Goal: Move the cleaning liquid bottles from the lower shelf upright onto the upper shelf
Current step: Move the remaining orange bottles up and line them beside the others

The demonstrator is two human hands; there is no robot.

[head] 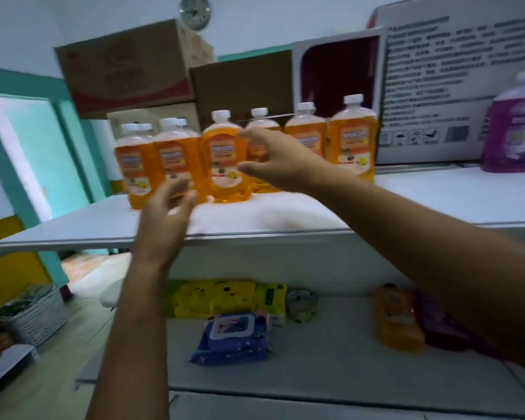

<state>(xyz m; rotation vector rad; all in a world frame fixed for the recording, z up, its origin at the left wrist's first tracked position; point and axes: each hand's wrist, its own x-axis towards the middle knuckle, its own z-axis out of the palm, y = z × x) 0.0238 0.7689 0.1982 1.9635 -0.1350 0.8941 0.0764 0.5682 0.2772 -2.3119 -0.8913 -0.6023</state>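
Several orange cleaning liquid bottles with white caps stand upright in a row on the upper shelf (285, 216). The middle orange bottle (223, 159) stands nearest the front. My right hand (270, 159) hovers just right of it, thumb and fingers spread, holding nothing. My left hand (169, 207) is raised in front of the left orange bottles (140, 168), fingers straight and apart from them. One more orange bottle (399, 319) lies on its side on the lower shelf (331, 359), partly behind my right forearm.
A purple bottle (512, 128) stands at the upper shelf's right end, with cardboard boxes (125, 71) and a large white printed box (455, 86) behind. Yellow packs (215, 298), a blue wipes pack (234, 338) and a dark purple pouch (443, 325) lie on the lower shelf. A white basket (34, 316) sits lower left.
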